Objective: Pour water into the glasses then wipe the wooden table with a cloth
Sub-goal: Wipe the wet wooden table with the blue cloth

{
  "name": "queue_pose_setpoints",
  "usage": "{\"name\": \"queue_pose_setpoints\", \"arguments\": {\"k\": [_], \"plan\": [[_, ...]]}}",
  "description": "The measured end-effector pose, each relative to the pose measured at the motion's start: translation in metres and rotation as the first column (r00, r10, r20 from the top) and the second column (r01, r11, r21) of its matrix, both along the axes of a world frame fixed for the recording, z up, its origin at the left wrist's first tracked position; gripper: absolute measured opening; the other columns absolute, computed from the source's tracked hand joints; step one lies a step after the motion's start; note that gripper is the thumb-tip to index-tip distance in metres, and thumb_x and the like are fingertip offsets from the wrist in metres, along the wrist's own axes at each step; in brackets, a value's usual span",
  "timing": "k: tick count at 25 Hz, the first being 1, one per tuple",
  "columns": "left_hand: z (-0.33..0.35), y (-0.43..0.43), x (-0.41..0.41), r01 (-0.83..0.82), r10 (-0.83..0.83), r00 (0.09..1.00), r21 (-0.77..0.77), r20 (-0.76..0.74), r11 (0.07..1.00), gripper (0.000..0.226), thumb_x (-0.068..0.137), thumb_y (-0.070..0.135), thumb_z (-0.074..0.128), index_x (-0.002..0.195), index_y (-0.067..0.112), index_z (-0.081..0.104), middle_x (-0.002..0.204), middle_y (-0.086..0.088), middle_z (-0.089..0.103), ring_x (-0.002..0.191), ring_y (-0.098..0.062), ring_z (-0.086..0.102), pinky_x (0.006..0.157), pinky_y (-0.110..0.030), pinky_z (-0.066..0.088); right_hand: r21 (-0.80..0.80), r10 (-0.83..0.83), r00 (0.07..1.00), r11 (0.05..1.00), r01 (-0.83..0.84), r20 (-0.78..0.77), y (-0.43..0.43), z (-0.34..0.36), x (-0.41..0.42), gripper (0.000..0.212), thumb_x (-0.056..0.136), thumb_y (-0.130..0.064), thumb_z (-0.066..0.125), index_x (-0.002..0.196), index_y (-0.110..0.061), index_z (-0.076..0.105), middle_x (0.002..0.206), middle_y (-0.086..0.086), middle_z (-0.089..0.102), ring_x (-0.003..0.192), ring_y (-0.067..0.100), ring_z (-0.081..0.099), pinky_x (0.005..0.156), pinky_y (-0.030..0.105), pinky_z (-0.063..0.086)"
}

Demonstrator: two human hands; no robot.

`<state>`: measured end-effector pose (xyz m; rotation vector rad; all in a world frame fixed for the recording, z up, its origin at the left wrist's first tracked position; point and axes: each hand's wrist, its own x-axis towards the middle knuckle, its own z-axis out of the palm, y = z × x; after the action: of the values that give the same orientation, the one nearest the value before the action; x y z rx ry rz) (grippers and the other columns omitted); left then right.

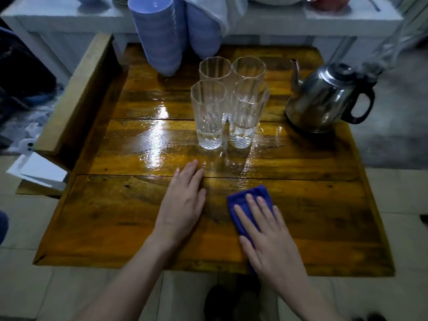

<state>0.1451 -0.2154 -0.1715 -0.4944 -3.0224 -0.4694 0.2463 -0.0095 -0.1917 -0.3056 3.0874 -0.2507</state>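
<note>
Blue cloth [249, 205] lies flat on wooden table [115, 216], near front edge, w/ right hand [266, 237] pressing it, fingers straight. Left hand [183, 205] flat on bare wood beside it, holds nothing. Four glasses [228, 98] clustered mid-table, wet sheen around; kettle [324, 98] to their right.

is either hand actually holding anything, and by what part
Nothing is gripped. The right hand presses flat, fingers straight, on the near part of the blue cloth; the left hand lies flat on the wooden table.
</note>
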Motion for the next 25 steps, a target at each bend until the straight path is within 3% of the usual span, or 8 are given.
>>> {"name": "queue_pose_setpoints", "arguments": {"k": [4,9,14,21,25], "plan": [[-0.012,0.012,-0.002,-0.04,0.041,0.999,-0.043,0.019,0.998,0.053,0.099,0.034,0.031,0.148,0.013,0.03,0.157,-0.006,0.024,0.146,-0.016,0.017,0.12,-0.038,0.011,0.011,-0.264,0.964,0.965,0.264,0.044,0.072,0.0,0.002,0.062,0.099,-0.051,0.019,0.156,-0.028,0.009,0.164,0.002,0.006,0.151,0.018,0.001,0.12,0.037,0.001],[-0.015,0.01,-0.005,-0.037,0.038,0.999,-0.034,0.036,0.999,0.055,0.098,0.037,0.029,0.149,0.016,0.025,0.158,-0.003,0.02,0.147,-0.013,0.012,0.12,-0.035,0.006,-0.006,-0.392,0.92,0.92,0.392,0.007,0.064,0.001,-0.08,0.062,0.097,-0.05,0.012,0.154,-0.026,0.01,0.163,0.006,0.008,0.15,0.025,0.004,0.122,0.046,0.004],[-0.012,0.013,-0.005,-0.042,0.042,0.998,-0.002,0.04,0.999,0.056,0.096,0.036,0.031,0.148,0.015,0.029,0.157,-0.003,0.022,0.146,-0.013,0.014,0.12,-0.035,0.006,-0.026,-0.296,0.955,0.955,0.295,-0.006,0.028,0.0,-0.124,0.061,0.097,-0.045,0.015,0.154,-0.024,0.013,0.163,0.008,0.009,0.151,0.025,0.004,0.122,0.045,0.001],[-0.01,0.013,-0.004,-0.039,0.038,0.998,0.019,0.046,0.999,0.055,0.096,0.034,0.034,0.147,0.015,0.032,0.156,-0.003,0.025,0.146,-0.013,0.016,0.12,-0.038,0.012,-0.003,0.024,1.0,1.0,-0.024,0.005,0.036,0.003,-0.059,0.059,0.101,-0.045,0.027,0.155,-0.026,0.015,0.164,0.003,0.01,0.151,0.022,0.006,0.118,0.044,0.009],[-0.01,0.012,-0.005,-0.035,0.033,0.998,0.032,0.052,0.999,0.055,0.095,0.035,0.033,0.147,0.014,0.033,0.156,-0.003,0.025,0.146,-0.013,0.017,0.12,-0.037,0.011,0.014,-0.111,0.994,0.994,0.111,0.018,0.062,0.003,-0.039,0.061,0.101,-0.049,0.02,0.156,-0.024,0.009,0.164,0.005,0.006,0.151,0.021,0.003,0.119,0.043,0.007]]}}
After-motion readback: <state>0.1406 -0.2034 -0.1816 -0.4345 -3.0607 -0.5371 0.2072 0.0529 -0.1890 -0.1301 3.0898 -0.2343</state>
